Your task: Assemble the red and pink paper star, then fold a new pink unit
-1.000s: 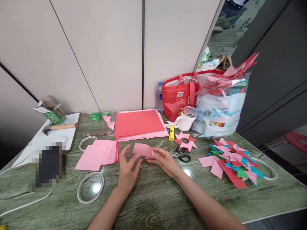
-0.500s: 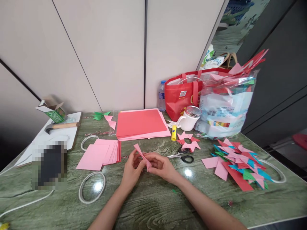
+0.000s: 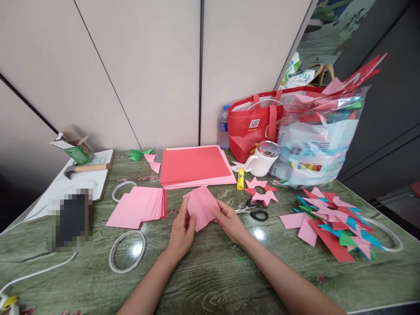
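Between my two hands is a square of pink paper point(image 3: 202, 208), opened out and faintly creased, held just above the table. My left hand point(image 3: 182, 229) pinches its left edge with the thumb in front. The right edge is gripped by my right hand point(image 3: 229, 222), its fingers partly behind the sheet. To the left lies a fanned stack of pink paper squares point(image 3: 129, 210). Behind the held sheet are large red and pink sheets point(image 3: 195, 166). Scissors point(image 3: 257, 213) with black handles rest right of my right hand, near a pink and red folded paper ring point(image 3: 262, 192).
A glue stick point(image 3: 240, 179), white mug point(image 3: 265, 159), bottle point(image 3: 223, 129), red bag point(image 3: 251, 131) and clear plastic bag point(image 3: 315, 148) stand at the back right. Folded paper pieces point(image 3: 334, 218) pile at right. Tape rolls point(image 3: 111, 256) and a hammer point(image 3: 92, 168) lie left.
The pink paper, folded narrow and seen edge-on before, is now spread open as a square facing me. My hands have moved slightly apart, and the view has shifted a little.
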{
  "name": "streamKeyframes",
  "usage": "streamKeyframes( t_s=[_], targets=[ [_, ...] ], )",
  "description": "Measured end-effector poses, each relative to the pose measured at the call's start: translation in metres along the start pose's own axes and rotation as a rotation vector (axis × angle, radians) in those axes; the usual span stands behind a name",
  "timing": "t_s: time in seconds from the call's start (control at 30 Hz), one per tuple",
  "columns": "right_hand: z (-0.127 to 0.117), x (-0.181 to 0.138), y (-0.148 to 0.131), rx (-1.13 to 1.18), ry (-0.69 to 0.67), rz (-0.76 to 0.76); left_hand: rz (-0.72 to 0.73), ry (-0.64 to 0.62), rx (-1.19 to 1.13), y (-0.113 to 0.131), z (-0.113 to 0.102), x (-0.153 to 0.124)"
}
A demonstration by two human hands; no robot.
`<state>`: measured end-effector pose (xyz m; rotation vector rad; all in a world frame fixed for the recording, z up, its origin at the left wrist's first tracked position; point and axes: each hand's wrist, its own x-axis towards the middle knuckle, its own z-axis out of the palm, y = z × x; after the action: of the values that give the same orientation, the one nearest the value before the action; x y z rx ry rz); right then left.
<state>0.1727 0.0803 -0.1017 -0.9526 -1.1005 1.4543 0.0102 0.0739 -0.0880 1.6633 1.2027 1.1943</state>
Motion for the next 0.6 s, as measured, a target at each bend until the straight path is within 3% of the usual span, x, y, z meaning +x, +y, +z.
streamKeyframes(
  t_s=[0.13,0.43,0.6],
  targets=[
    [-0.002,0.004,0.006,0.049,0.046,0.054,0.071,-0.083,0.092,-0.003,-0.005,0.003],
    [-0.003,0.008,0.009,-0.075,0.050,0.037,-0.142,-0.088,-0.058,-0.016,-0.007,0.014],
    [-0.003,0.009,0.010,-0.167,0.041,0.045,-0.115,-0.143,-0.069,-0.022,-0.006,0.016]
  ],
)
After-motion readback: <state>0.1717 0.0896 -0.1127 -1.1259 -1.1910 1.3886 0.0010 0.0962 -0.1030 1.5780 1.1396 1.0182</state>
